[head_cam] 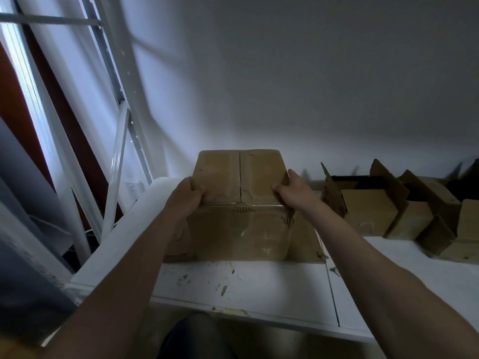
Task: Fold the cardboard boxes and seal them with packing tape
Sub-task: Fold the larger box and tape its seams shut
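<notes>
A closed brown cardboard box [241, 218] stands on the white table [248, 286], close to the wall. Its two top flaps meet at a centre seam, and shiny clear tape covers its near face and top front edge. My left hand [185, 196] grips the box's upper left corner, thumb on the top flap. My right hand [289, 191] grips the upper right corner the same way. Both hands hold the box between them. No tape roll is visible.
Several open, unsealed cardboard boxes [373, 206] sit in a row on the table to the right, flaps standing up. Flat cardboard [308, 242] lies under the held box. A white metal rack frame [116, 161] stands at the left. The wall is just behind.
</notes>
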Demonstrator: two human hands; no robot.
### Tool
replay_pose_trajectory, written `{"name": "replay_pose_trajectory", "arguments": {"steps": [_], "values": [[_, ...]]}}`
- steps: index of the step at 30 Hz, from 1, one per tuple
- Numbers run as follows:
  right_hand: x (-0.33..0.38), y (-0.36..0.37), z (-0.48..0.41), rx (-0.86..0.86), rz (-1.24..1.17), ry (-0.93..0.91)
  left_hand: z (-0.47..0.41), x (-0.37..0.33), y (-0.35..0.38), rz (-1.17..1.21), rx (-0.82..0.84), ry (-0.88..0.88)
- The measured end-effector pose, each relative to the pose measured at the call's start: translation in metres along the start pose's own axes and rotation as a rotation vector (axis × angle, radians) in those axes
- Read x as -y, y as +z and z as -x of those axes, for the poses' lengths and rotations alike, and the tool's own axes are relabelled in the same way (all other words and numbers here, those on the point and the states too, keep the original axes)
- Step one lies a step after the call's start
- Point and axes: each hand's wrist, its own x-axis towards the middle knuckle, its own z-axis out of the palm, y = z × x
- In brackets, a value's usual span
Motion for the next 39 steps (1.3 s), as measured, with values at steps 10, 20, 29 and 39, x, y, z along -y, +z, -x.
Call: {"name": "replay_pose_trajectory", "arguments": {"steps": [10,20,29,39], "values": [[0.0,-0.018,0.049,-0.21,-0.161,-0.206,0.043,0.0,-0.015,0.384,-0.148,0.175],[-0.043,-0.004,0.071,-0.109,-0.475,0.072,0.059,0.017,0.015,0.507,0.015,-0.166],[-0.024,-0.009,0.067,-0.033,-0.138,0.086,0.056,-0.012,0.009,0.173,-0.076,-0.127],[-0.013,-0.02,0.044,-0.066,-0.181,0.063,0.036,-0.024,0.003,0.009,-0.087,0.05]]}}
